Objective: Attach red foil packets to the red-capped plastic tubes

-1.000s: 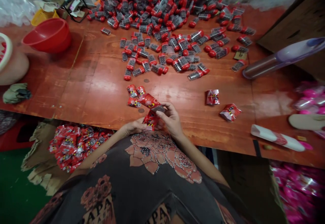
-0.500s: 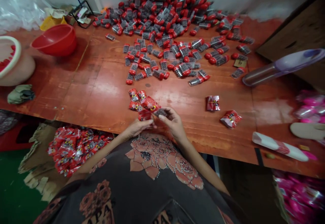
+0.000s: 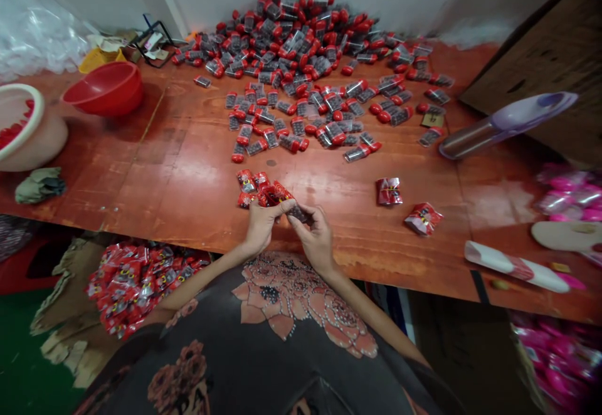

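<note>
I have both hands grasping one red packet (image 3: 282, 192) near the front of the bench (image 3: 197, 214): left hand (image 3: 261, 220) on its near side, right hand (image 3: 316, 234) pinching its dark end. Its long axis slants away leftward, towards smaller, crinkled, glossy packets (image 3: 245, 180), nearer my left. Beyond lie clear, stubby bottles (image 3: 335, 131), round-capped in red, dark inside.

Ltrs "PA" on dk shirt (image 3: 256, 371), red pkts (image 3: 282, 192) w/ print too sm. to read, card (image 3: 431, 120) mark unclear
</note>
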Tool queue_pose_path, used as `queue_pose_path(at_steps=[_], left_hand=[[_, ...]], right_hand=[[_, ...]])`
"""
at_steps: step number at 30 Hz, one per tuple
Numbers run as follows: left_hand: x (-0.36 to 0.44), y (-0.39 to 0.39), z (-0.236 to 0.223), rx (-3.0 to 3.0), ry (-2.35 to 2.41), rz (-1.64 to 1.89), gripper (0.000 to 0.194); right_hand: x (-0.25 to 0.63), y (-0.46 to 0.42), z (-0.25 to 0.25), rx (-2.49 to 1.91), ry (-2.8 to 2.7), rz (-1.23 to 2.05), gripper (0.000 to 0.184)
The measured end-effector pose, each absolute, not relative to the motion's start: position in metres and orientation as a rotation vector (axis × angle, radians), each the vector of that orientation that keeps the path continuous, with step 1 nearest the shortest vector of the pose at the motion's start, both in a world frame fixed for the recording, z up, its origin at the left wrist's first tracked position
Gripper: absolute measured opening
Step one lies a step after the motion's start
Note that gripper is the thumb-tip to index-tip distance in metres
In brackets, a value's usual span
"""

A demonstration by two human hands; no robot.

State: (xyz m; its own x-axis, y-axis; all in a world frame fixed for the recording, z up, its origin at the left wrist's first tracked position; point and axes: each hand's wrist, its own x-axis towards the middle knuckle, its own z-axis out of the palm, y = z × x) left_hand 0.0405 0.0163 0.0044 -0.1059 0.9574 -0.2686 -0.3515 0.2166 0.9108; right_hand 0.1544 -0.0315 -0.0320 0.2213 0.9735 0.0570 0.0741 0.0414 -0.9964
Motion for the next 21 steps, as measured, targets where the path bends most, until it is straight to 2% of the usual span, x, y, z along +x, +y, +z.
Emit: queue_pose_path(at_steps=[2, 8, 11, 18, 21], left_hand=[[0.042, 0.014, 0.006, 0.720, 1.169, 1.277, 0.029], [0.039, 0.010, 0.006, 0.730, 1.116, 1.150, 0.030], [0.036, 0.012, 0.009, 0.747, 1.107, 1.142, 0.029], [0.035, 0.013, 0.011, 0.722, 1.190, 1.174, 0.030], [0.031, 0.015, 0.005, 0.724, 1.167, 1.146, 0.029]], right_hand=[[0.155, -0.032, -0.030, -1.307, -1.057, 0.992, 0.029], [0.161, -0.022, -0.014, -1.136, -0.644, 1.438, 0.024], [0.161, -0.020, -0.009, -1.104, -0.617, 1.389, 0.027], [0.161, -0.019, -0.019, -1.191, -0.988, 1.320, 0.045], [0.163, -0.011, -0.025, -1.236, -1.094, 1.273, 0.042]])
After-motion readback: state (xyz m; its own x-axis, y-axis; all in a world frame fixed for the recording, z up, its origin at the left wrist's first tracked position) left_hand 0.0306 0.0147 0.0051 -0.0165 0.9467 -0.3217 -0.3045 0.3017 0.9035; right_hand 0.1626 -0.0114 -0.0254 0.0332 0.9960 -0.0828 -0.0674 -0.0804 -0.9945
